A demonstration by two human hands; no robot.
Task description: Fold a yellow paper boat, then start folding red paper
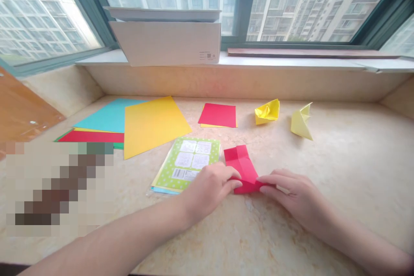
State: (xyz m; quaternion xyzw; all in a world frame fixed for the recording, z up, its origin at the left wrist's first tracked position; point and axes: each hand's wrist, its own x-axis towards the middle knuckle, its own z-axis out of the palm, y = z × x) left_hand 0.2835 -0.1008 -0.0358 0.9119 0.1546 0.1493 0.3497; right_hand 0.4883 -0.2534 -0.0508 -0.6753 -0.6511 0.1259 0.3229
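Observation:
A red sheet of folding paper (245,166) lies creased on the stone surface, its near end folded into a narrow strip. My left hand (210,185) pinches the left end of that strip between thumb and fingers. At the right end, my right hand (287,189) pinches the same paper. Just left of it lies a clear-wrapped pack of paper with a green dotted cover (190,151), partly hidden by my left hand. Farther back sit a yellow folded paper boat (267,113) and a pale yellow folded paper piece (300,123).
Small red squares (218,115) lie at the back middle over yellow ones. A large yellow sheet (152,125) overlaps blue sheets (103,116) and others at left. A white box (168,43) stands on the window ledge. A blurred patch (61,185) covers the left front.

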